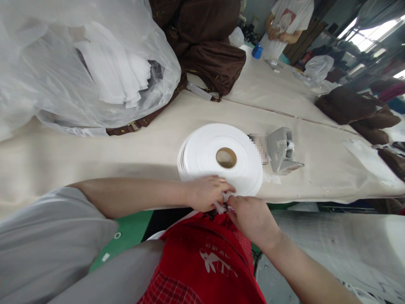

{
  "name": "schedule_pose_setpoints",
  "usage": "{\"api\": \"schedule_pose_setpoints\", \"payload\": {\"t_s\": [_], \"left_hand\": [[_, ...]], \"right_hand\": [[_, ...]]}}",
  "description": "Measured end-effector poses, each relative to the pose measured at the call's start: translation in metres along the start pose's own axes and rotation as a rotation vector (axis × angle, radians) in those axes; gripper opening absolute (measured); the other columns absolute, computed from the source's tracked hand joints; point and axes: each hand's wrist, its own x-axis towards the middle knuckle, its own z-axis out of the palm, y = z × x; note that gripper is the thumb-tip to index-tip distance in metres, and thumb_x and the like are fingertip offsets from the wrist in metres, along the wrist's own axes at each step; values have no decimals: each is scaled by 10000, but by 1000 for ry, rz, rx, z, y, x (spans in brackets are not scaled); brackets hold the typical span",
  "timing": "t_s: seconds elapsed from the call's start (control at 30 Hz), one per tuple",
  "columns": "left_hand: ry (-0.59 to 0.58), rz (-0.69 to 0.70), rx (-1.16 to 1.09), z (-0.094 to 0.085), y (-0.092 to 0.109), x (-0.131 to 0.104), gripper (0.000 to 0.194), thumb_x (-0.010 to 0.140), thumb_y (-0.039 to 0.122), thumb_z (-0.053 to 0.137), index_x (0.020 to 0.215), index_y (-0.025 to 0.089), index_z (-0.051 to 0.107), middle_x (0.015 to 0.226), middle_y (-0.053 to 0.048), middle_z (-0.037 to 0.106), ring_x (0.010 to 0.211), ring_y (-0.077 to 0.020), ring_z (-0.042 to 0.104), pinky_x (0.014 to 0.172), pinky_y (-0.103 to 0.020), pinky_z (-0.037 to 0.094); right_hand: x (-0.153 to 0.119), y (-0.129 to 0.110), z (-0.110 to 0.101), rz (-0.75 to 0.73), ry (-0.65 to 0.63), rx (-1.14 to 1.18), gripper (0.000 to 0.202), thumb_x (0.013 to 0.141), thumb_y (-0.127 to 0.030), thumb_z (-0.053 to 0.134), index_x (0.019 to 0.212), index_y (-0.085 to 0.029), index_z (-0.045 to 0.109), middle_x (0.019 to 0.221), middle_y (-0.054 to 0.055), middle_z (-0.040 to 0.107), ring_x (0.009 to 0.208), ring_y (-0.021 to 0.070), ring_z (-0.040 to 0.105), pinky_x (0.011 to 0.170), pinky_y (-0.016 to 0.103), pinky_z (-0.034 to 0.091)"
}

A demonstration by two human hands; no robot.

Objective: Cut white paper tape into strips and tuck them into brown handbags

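Note:
A large roll of white strip material [202, 156], with a brown cardboard core, lies flat at the table's front edge. My left hand [205, 193] rests against its near rim, fingers curled around a crumpled white strip [219, 207]. Close beside it, my right hand [251, 215] is closed in a pinch at something small with dark and pinkish parts, mostly hidden by the fingers. Both hands meet just above the red apron [202, 257] on my lap.
A clear plastic bag [152, 97] of cut white strips [110, 71] stands at the left. Brown bags [218, 63] lie behind it. A grey tape dispenser [280, 150] sits right of the roll. Across the table [152, 152] stands a person [287, 25]; more brown items [354, 107] lie right.

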Motion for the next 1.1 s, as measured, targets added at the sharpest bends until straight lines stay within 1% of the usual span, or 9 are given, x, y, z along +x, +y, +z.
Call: {"api": "schedule_pose_setpoints", "payload": {"t_s": [0.1, 0.3, 0.67, 0.83, 1.0, 1.1], "left_hand": [[12, -3, -46, -2, -3, 1, 105, 773, 285, 688, 817, 209, 746, 1295, -74, 586, 1114, -267, 541, 946, -370, 417], [12, 11, -64, -2, -3, 1, 92, 759, 269, 700, 812, 211, 748, 1287, -78, 587, 1108, -274, 544, 936, -379, 428], [-11, 20, -73, -7, -4, 2, 74, 756, 261, 704, 789, 208, 742, 1291, -74, 587, 1100, -269, 553, 942, -382, 429], [-9, 11, -76, -7, -4, 1, 92, 737, 237, 715, 818, 223, 755, 1292, -67, 594, 1102, -271, 554, 946, -388, 430], [-37, 6, -88, -10, -4, 2, 119, 704, 196, 723, 812, 228, 761, 1321, -63, 580, 1124, -273, 544, 966, -384, 416], [-54, -1, -110, -12, -5, 2, 127, 690, 180, 731, 805, 226, 761, 1326, -58, 578, 1113, -263, 554, 982, -378, 405]], "right_hand": [[-1, 0, 0, -15, 11, -4, 95, 894, -168, 531, 922, -186, 620, 793, 61, 729, 704, 237, 708, 575, 299, 471], [0, 1, 1, -27, 23, 5, 99, 893, -186, 539, 932, -179, 630, 799, 69, 734, 708, 245, 707, 584, 304, 476], [0, 1, 1, -31, -1, 0, 136, 927, -198, 502, 945, -170, 634, 814, 81, 730, 723, 238, 705, 609, 300, 483], [0, 1, 1, -17, -11, 14, 135, 931, -215, 507, 937, -171, 635, 814, 82, 729, 730, 230, 707, 610, 284, 482], [-4, -2, -4, 15, -13, 2, 121, 911, -182, 523, 960, -170, 633, 806, 86, 727, 723, 234, 708, 600, 286, 485], [-6, -4, -5, 16, -24, 3, 107, 907, -167, 531, 940, -172, 632, 802, 81, 728, 713, 232, 707, 596, 286, 487]]}}
